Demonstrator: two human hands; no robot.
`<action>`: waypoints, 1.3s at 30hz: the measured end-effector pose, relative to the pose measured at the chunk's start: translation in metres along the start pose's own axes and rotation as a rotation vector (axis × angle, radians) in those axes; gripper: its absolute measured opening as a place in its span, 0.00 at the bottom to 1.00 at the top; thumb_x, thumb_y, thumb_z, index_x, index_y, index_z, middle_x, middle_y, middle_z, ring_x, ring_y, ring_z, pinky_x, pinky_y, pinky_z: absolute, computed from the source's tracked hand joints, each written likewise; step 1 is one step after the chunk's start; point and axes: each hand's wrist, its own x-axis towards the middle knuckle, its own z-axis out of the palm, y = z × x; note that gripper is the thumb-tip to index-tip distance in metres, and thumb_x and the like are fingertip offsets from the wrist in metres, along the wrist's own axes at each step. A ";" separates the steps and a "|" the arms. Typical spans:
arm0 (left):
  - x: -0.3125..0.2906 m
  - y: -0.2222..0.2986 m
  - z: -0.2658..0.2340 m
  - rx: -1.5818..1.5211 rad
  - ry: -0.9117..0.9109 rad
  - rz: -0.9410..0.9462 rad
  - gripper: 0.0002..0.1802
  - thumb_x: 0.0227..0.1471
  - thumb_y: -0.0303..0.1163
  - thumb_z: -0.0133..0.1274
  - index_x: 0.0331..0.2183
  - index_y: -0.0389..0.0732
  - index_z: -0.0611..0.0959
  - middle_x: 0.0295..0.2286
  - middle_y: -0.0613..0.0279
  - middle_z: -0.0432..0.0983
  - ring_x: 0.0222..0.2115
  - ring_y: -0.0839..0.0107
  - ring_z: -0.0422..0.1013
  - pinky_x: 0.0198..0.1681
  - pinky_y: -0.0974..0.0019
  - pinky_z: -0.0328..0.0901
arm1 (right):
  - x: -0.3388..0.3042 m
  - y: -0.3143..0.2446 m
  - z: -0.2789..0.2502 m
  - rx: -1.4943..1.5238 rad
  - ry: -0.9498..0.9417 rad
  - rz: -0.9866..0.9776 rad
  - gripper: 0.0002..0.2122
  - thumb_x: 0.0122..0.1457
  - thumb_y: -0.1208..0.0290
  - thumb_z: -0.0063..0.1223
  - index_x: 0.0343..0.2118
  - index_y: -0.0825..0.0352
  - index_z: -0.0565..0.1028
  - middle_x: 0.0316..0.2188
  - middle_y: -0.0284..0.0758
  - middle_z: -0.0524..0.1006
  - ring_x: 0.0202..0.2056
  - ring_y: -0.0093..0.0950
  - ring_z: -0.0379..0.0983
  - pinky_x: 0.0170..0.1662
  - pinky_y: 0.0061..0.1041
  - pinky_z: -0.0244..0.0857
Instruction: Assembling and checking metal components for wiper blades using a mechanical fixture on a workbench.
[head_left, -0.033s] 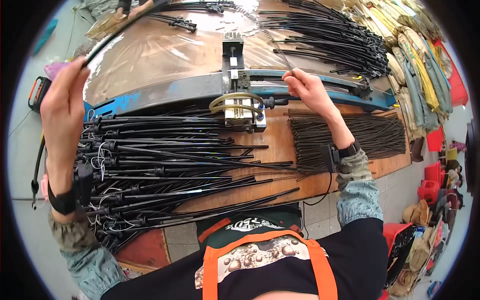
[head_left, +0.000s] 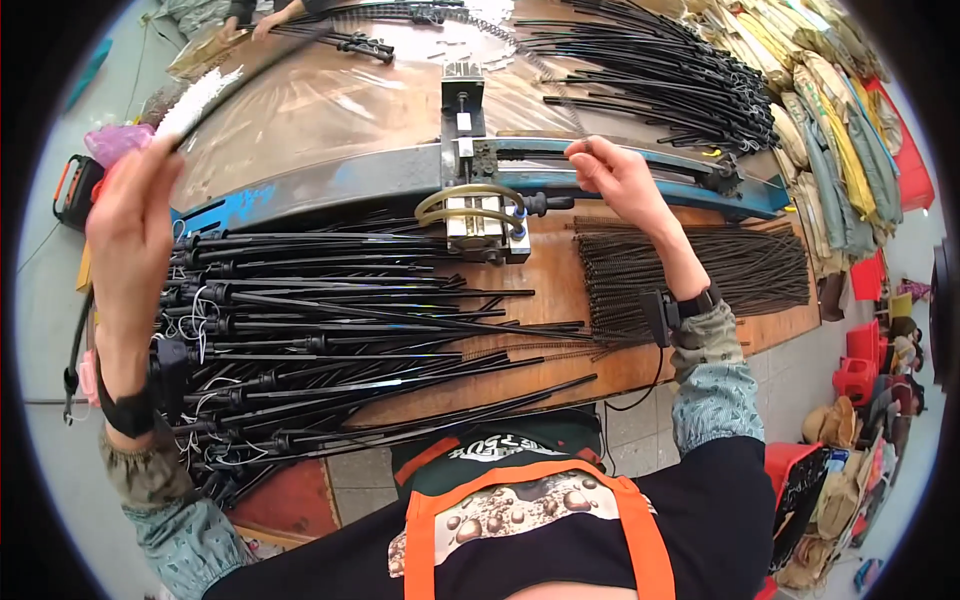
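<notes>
In the head view, the left hand (head_left: 130,215), a little blurred, pinches a black tube (head_left: 262,70) at the far left; the tube slants away to the right. At centre right, the right hand (head_left: 617,180) pinches the near end of a thin spring (head_left: 516,47) that arcs toward the far side. The spring looks light and whippy, easily kinked, so a fingertip grip near its end should suit. The tube seems smooth, bendy, maybe slippery. Near right lies a spring pile (head_left: 710,268); near left, black tubes (head_left: 350,300).
</notes>
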 end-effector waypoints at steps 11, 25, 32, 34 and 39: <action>-0.037 0.081 0.028 -0.215 -0.467 -0.071 0.11 0.52 0.22 0.55 0.40 0.36 0.80 0.25 0.51 0.70 0.24 0.53 0.69 0.27 0.58 0.63 | -0.043 -0.077 0.035 0.089 -0.007 -0.326 0.14 0.63 0.62 0.53 0.44 0.67 0.78 0.29 0.29 0.81 0.37 0.20 0.74 0.41 0.22 0.67; -0.045 0.104 0.026 -0.288 -0.626 -0.099 0.13 0.53 0.20 0.53 0.42 0.37 0.80 0.23 0.53 0.66 0.22 0.56 0.66 0.27 0.60 0.62 | -0.050 -0.050 0.075 0.011 0.391 -0.750 0.10 0.50 0.72 0.65 0.36 0.64 0.79 0.22 0.30 0.74 0.26 0.27 0.70 0.31 0.27 0.65; -0.046 0.111 0.038 -0.245 -0.523 0.001 0.13 0.53 0.20 0.53 0.43 0.37 0.80 0.24 0.53 0.67 0.23 0.58 0.67 0.28 0.61 0.63 | -0.045 -0.056 0.091 -0.195 0.446 -0.908 0.14 0.48 0.74 0.64 0.40 0.60 0.79 0.21 0.30 0.73 0.24 0.27 0.71 0.24 0.26 0.64; -0.040 0.102 0.042 -0.254 -0.528 0.002 0.13 0.54 0.20 0.52 0.43 0.37 0.80 0.24 0.53 0.68 0.24 0.58 0.68 0.29 0.61 0.63 | -0.034 -0.030 0.070 -0.262 0.546 -0.876 0.16 0.50 0.73 0.63 0.44 0.62 0.79 0.23 0.32 0.74 0.23 0.28 0.69 0.29 0.27 0.65; -0.018 0.048 0.031 -0.053 -0.230 -0.015 0.11 0.56 0.22 0.53 0.43 0.34 0.79 0.30 0.51 0.75 0.27 0.58 0.71 0.31 0.65 0.65 | -0.015 0.008 0.040 -0.268 0.533 -0.438 0.10 0.57 0.73 0.59 0.43 0.65 0.78 0.22 0.33 0.76 0.25 0.28 0.72 0.33 0.26 0.67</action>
